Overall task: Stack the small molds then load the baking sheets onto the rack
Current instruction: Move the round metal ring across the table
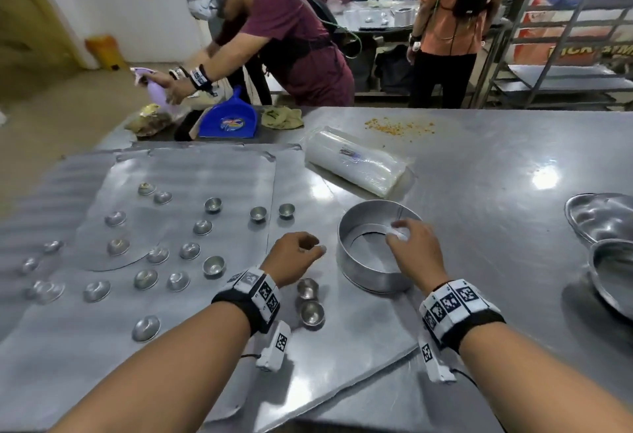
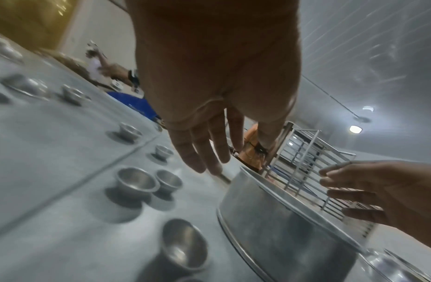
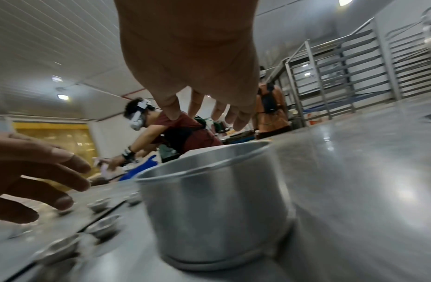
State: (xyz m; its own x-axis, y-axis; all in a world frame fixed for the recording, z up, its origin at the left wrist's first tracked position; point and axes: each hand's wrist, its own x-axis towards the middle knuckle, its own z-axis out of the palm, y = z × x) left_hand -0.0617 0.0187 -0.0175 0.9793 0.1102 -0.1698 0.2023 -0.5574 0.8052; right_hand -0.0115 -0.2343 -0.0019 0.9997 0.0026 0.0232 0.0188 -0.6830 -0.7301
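Observation:
Several small metal molds (image 1: 189,250) lie scattered over flat baking sheets (image 1: 205,165) on the steel table, some upright and some upside down. Two upright molds (image 1: 311,312) sit side by side just by my left wrist. My left hand (image 1: 308,248) hovers beyond them with relaxed fingers and holds nothing. My right hand (image 1: 402,237) hangs over the rim of a round metal pan (image 1: 370,275), fingers loose and empty. The left wrist view shows my left hand (image 2: 209,152), upright molds (image 2: 137,179) and the pan (image 2: 281,229). The right wrist view shows my right hand (image 3: 204,112) above the pan (image 3: 209,209).
A roll of clear plastic bags (image 1: 356,162), a blue dustpan (image 1: 229,117) and crumbs (image 1: 397,126) lie at the far side. Heart-shaped pans (image 1: 603,216) sit at the right edge. A metal rack (image 1: 565,38) stands at back right. Two people work across the table.

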